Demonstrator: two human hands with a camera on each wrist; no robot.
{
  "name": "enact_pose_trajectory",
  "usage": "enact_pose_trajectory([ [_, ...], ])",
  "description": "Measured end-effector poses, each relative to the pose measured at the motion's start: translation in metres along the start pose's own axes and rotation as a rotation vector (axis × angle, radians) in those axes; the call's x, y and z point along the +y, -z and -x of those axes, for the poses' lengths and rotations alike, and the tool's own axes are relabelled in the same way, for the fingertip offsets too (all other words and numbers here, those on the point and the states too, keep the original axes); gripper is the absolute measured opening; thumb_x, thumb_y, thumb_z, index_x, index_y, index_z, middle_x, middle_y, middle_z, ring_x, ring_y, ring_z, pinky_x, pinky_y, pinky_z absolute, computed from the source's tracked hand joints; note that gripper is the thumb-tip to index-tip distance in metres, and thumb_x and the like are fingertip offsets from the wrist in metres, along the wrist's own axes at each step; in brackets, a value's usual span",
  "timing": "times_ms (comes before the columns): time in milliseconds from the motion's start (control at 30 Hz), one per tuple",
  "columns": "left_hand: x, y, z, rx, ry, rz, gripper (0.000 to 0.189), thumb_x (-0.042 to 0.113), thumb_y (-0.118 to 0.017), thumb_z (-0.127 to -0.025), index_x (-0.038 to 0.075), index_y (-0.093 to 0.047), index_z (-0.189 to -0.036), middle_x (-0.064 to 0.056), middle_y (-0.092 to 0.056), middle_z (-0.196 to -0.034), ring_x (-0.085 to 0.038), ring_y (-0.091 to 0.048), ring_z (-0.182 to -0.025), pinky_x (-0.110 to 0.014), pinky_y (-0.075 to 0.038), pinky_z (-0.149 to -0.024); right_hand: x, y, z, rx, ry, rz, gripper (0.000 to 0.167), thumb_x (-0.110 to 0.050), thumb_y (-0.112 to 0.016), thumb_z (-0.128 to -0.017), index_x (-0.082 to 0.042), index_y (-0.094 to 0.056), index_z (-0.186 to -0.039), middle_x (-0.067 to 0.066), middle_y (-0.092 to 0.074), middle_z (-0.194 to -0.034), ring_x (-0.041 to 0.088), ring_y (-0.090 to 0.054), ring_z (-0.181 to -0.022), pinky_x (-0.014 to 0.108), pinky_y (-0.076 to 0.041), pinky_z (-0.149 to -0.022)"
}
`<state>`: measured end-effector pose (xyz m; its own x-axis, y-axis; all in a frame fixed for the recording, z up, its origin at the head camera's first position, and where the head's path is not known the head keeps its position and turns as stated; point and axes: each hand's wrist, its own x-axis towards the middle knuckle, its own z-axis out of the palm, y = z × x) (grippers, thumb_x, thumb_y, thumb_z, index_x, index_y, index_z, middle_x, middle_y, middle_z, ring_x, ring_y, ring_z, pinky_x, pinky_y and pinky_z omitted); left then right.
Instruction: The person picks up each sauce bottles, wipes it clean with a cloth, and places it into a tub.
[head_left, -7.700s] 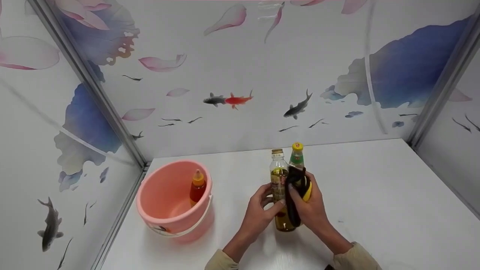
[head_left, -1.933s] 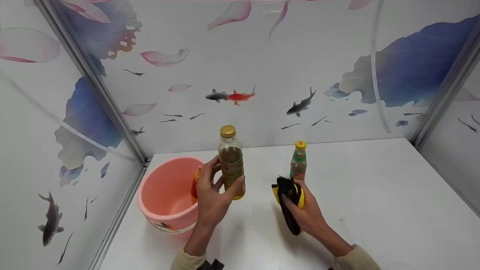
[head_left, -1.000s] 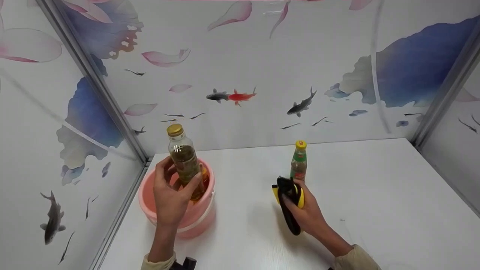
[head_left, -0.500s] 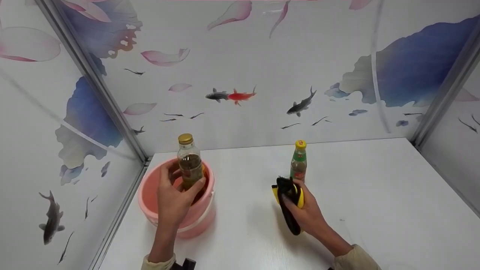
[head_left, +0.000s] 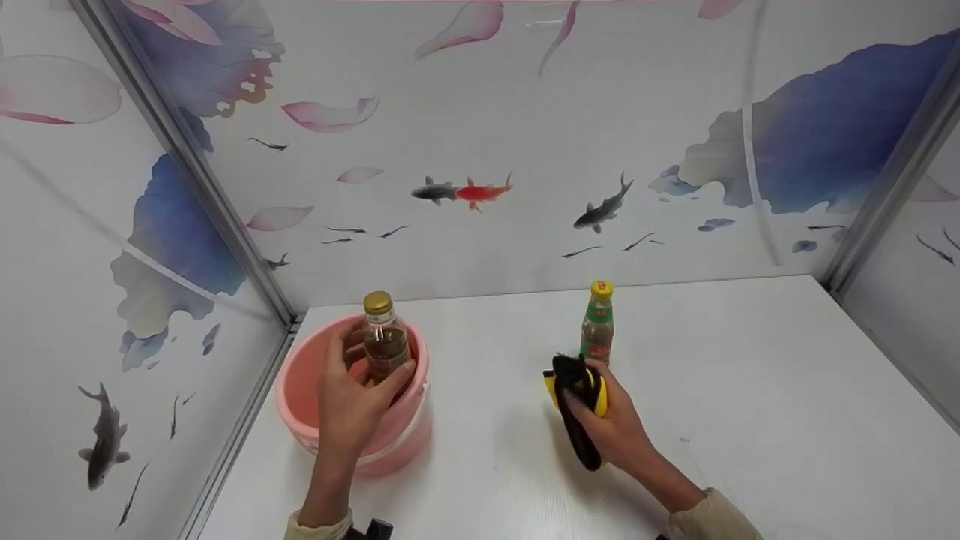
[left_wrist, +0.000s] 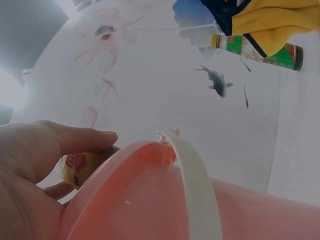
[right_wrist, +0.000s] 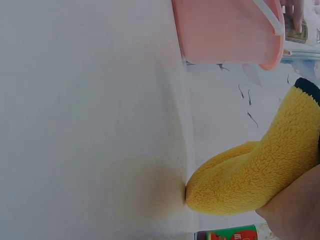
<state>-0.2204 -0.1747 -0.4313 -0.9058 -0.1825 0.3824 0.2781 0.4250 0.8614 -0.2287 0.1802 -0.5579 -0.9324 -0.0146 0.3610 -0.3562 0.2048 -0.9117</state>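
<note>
In the head view my left hand grips a clear glass bottle of oil with a gold cap. The bottle's lower part is down inside the pink bucket, hidden by hand and rim; its neck and cap rise above. The left wrist view shows the thumb and fingers round the bottle beside the bucket wall. My right hand holds a folded cloth, yellow and black, whose fluffy yellow side fills much of the right wrist view. A green-labelled bottle with a yellow cap stands just behind that hand.
The bucket's white handle hangs down its right side. A white table carries everything, with printed wall panels at the back and both sides. Metal posts mark the corner on the left.
My left hand has taken the oil bottle away from beside the cloth, leftward over the bucket, then lowered it in. It now covers the red squeeze bottle there. The right hand has stayed almost still lately.
</note>
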Motion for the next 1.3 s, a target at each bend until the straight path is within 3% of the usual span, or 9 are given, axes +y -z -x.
enact_pose_trajectory([
  [367, -0.002, 0.0, 0.0, -0.083, -0.027, -0.1, 0.08, 0.008, -0.092, -0.085, 0.012, -0.051, -0.154, -0.015, -0.062, -0.149, -0.037, -0.066, -0.129, -0.057, -0.059, -0.107, 0.001, 0.001, 0.0, 0.0, -0.003, 0.019, 0.049, -0.01, -0.078, -0.1, -0.02, -0.06, -0.144, 0.002, -0.069, -0.126, 0.021, -0.066, -0.101, 0.03, -0.058, -0.087],
  [567, -0.002, 0.0, 0.0, -0.097, -0.026, -0.107, 0.079, 0.008, -0.091, -0.086, 0.015, -0.052, -0.155, -0.012, -0.062, -0.151, -0.036, -0.066, -0.129, -0.056, -0.06, -0.107, 0.0, 0.0, 0.001, 0.006, -0.015, 0.028, 0.048, -0.009, -0.078, -0.1, -0.019, -0.061, -0.144, 0.004, -0.069, -0.126, 0.021, -0.066, -0.101, 0.03, -0.058, -0.087],
  [833, -0.002, 0.0, -0.001, -0.063, -0.072, -0.061, 0.068, 0.007, -0.09, -0.088, 0.013, -0.059, -0.147, -0.008, -0.071, -0.139, -0.03, -0.068, -0.131, -0.051, -0.06, -0.107, -0.003, -0.001, 0.002, 0.02, -0.01, 0.023, 0.048, -0.009, -0.077, -0.1, -0.018, -0.061, -0.145, 0.007, -0.07, -0.127, 0.017, -0.065, -0.101, 0.028, -0.057, -0.087],
  [967, -0.002, -0.002, 0.0, -0.053, -0.092, -0.068, 0.067, 0.011, -0.092, -0.086, 0.016, -0.061, -0.145, -0.004, -0.072, -0.136, -0.026, -0.07, -0.127, -0.038, -0.062, -0.105, -0.004, 0.0, 0.002, 0.016, -0.009, 0.017, 0.047, -0.009, -0.077, -0.1, -0.018, -0.061, -0.144, 0.006, -0.07, -0.126, 0.018, -0.065, -0.1, 0.028, -0.057, -0.086],
  [1167, 0.001, -0.004, 0.003, 0.04, -0.192, 0.022, 0.061, 0.01, -0.092, -0.088, 0.01, -0.065, -0.142, -0.002, -0.074, -0.133, -0.019, -0.07, -0.124, -0.018, -0.057, -0.103, -0.004, 0.0, 0.001, 0.012, -0.018, 0.018, 0.048, -0.01, -0.077, -0.1, -0.018, -0.061, -0.144, 0.006, -0.07, -0.127, 0.019, -0.064, -0.101, 0.028, -0.057, -0.088],
  [1300, 0.005, -0.01, 0.004, 0.139, -0.383, 0.041, 0.051, 0.003, -0.089, -0.088, 0.006, -0.069, -0.135, -0.007, -0.077, -0.128, -0.016, -0.072, -0.119, -0.021, -0.058, -0.103, -0.003, 0.001, 0.001, 0.017, -0.025, 0.029, 0.049, -0.01, -0.078, -0.1, -0.017, -0.06, -0.145, 0.006, -0.069, -0.127, 0.02, -0.063, -0.102, 0.028, -0.056, -0.089],
])
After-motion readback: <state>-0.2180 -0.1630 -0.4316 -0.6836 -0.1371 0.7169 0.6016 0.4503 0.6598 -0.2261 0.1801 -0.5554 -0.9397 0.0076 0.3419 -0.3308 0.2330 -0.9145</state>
